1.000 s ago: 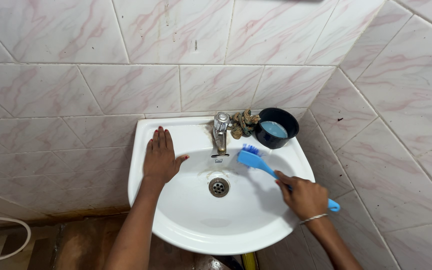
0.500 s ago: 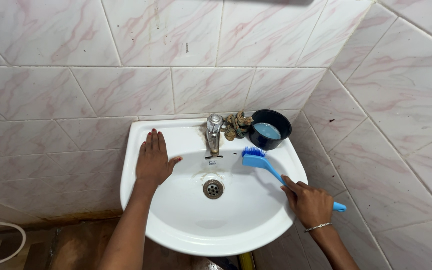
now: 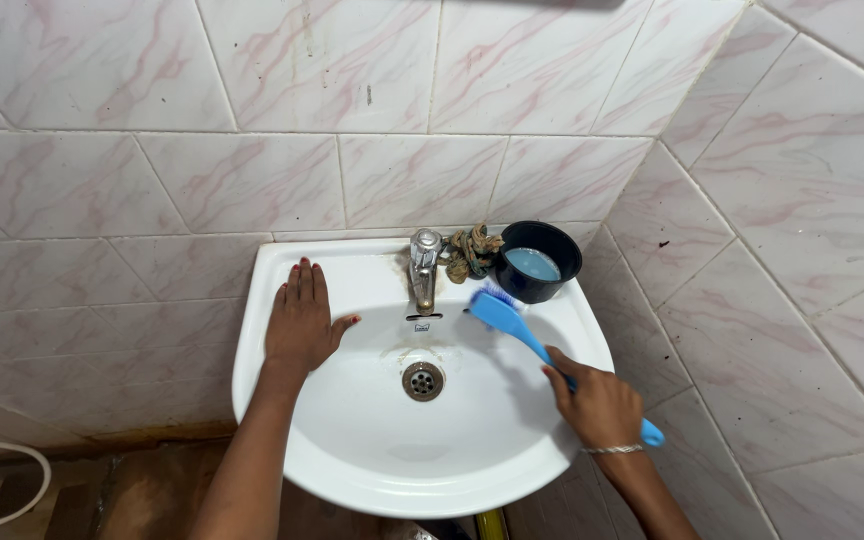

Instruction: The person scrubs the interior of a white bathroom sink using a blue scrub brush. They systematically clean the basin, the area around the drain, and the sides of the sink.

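Right hand is clamped on the brush, whose head has shifted back toward the tap at the sink's rear edge (scrubbing continues). Left hand stays flat, fingers together, on the left rim.

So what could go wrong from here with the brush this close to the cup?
The brush head works right beside the dark cup of blue liquid on the sink rim; a wide stroke might tip it. The left hand leans flat on the rim, which may be slippery. The right hand grips mid-handle, so control could be loose.
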